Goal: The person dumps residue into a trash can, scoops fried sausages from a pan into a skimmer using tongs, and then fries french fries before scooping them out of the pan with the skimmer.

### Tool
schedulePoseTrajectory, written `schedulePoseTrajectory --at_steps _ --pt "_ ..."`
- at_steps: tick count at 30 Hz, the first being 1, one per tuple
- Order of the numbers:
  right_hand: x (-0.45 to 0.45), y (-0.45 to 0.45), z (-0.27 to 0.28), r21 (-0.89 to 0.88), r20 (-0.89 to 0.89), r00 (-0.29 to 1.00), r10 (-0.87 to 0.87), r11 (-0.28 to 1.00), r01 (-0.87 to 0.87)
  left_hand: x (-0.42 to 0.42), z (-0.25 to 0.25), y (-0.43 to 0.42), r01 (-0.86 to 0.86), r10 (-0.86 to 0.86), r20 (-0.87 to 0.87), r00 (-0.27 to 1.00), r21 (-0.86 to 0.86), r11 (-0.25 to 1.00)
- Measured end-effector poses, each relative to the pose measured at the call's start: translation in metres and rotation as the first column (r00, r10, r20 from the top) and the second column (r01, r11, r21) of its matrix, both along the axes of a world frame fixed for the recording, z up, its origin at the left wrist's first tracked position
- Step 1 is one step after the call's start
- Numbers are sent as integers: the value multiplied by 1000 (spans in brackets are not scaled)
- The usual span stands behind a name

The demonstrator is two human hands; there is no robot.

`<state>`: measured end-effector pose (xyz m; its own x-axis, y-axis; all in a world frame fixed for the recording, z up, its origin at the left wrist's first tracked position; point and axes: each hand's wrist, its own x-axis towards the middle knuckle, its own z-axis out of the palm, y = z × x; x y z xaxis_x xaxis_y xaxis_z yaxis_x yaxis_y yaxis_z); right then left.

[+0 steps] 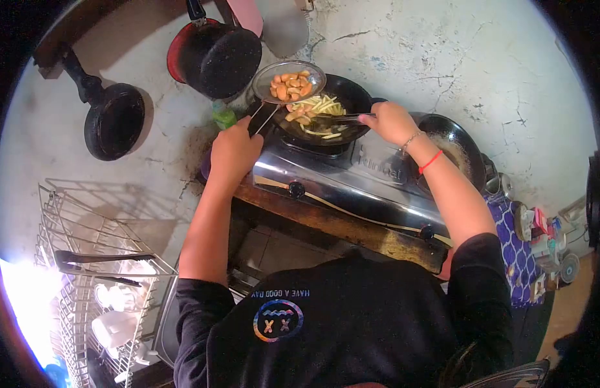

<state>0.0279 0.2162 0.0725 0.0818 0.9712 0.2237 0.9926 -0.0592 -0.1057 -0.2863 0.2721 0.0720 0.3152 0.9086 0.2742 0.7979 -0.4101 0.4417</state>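
My left hand (236, 152) is closed round the handle of a wire strainer (258, 88), raised over the left rim of a black wok (357, 97). Orange-brown cut pieces (291, 86) lie in the strainer. Pale yellow strips (326, 105) and more brownish pieces sit in the wok, which stands on the stove's left burner. From the right, my right hand (392, 123) grips a long, thin metal cooking utensil (348, 118). Its far end reaches into the food, so its exact kind cannot be made out.
A second dark pan (456, 145) rests on the right side of the steel gas stove (371, 174). A red-and-black pot (230, 61) and a small frying pan (115, 123) hang on the wall. At lower left stands a wire dish rack (106, 226) with tongs (102, 257).
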Motion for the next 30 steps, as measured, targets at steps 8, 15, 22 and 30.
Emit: schedulePoseTrajectory --at_steps 8,15,22,30 --pt "40 -25 30 67 -294 925 -242 960 272 -1 -9 -1 -29 29 -10 1000 -10 1000" --pt "3 -19 73 198 -295 942 -157 955 222 13 -4 -7 11 -16 -48 999 -106 994" --pt "-19 -10 85 273 -35 987 -158 948 161 17 -1 -9 32 -36 -44 998 -90 995" --pt "56 4 88 -22 -121 933 -339 941 339 -8 -11 -8 -8 8 6 1000 -35 999"
